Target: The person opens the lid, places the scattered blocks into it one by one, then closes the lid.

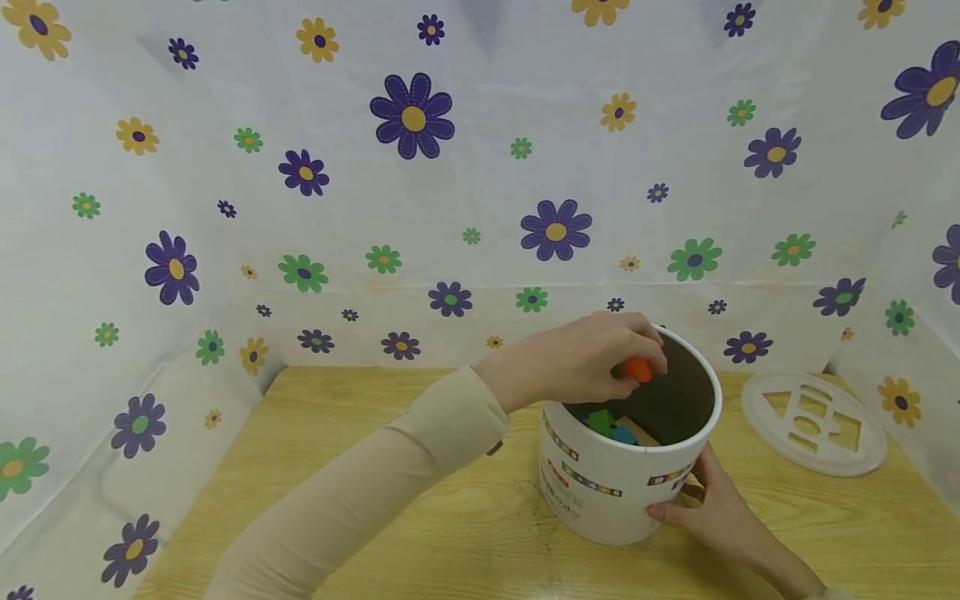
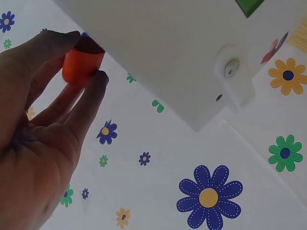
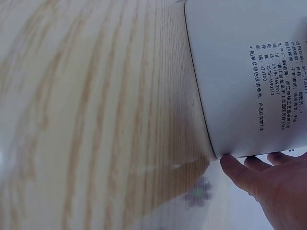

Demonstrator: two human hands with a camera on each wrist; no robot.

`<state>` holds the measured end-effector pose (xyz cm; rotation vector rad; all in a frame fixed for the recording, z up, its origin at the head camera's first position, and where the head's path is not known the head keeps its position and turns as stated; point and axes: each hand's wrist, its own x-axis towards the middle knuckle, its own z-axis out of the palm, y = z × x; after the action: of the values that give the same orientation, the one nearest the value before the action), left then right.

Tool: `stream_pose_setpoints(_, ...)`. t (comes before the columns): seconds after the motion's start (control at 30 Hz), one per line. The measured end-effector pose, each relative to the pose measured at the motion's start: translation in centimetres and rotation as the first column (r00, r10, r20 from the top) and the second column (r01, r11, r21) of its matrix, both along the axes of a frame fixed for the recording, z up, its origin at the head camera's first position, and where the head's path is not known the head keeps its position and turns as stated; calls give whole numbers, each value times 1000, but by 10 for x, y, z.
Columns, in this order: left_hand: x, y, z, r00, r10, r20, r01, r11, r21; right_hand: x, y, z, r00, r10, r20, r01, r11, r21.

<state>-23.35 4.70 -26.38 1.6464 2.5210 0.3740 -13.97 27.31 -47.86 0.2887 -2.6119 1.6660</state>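
My left hand point(image 1: 592, 358) pinches an orange cylindrical block point(image 1: 637, 368) between thumb and fingers, just inside the mouth of a white bucket point(image 1: 600, 492). In the left wrist view the block point(image 2: 82, 64) shows at the fingertips, right beside the bucket's wall point(image 2: 158, 62). Lower in the bucket lie a green block point(image 1: 600, 422) and a blue block point(image 1: 624, 435). My right hand point(image 1: 716, 508) holds the bucket low on its right side, thumb on the front and fingers round the wall. Its fingertips meet the printed wall point(image 3: 230, 86) in the right wrist view.
A round white lid point(image 1: 757, 408) with shaped cut-outs lies on the wooden table point(image 1: 390, 533), right of the bucket. White flowered cloth point(image 1: 480, 192) hangs behind the table and along both sides. A small dark object point(image 1: 495, 447) is partly visible beside the left sleeve.
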Motion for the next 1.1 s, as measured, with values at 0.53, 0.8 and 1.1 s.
stream_pose_setpoints(0.53, -11, -34, 2, 998, 63, -23, -59, 990, 130, 2, 0, 1, 1000, 2, -12, -2, 1000, -4)
stream_pose_setpoints(0.8, -21, -79, -13, 987, 162, 21, -163, 974, 155, 3, 0, 1, 1000, -19, 6, 19, 1000, 6)
stream_pose_setpoints(1.1, -22, -129, -57, 938, 324, 121, -333, 940, 68, 4, -2, -1, 1000, -10, 14, 10, 1000, -1)
